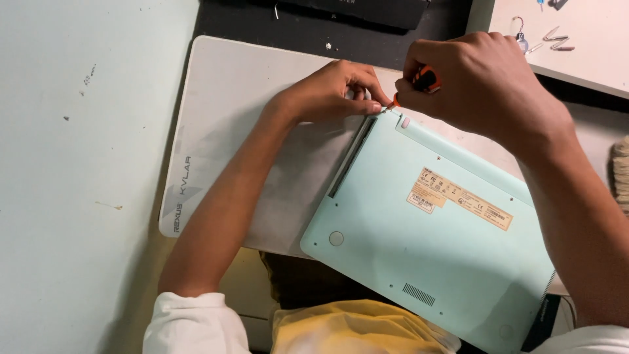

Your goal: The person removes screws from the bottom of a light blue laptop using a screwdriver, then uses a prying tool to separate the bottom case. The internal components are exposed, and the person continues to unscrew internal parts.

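Your right hand (481,85) grips the screwdriver (424,80) at the laptop (426,262) corner, left hand (334,88) pinching beside; if it tilts, the tip may slip and scratch the mat (216,131).

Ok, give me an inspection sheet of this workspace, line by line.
Surface: pale green table with a grey mat on it.
Job's things: mint laptop lying bottom up on the mat; orange-handled screwdriver at its far corner.
Clutter: small metal bits on a white board, top right.
Grippers: right hand grips the screwdriver; left hand steadies the laptop's corner.
Cables: nothing seen.
Surroundings: dark strip behind the mat; woven thing at right edge.
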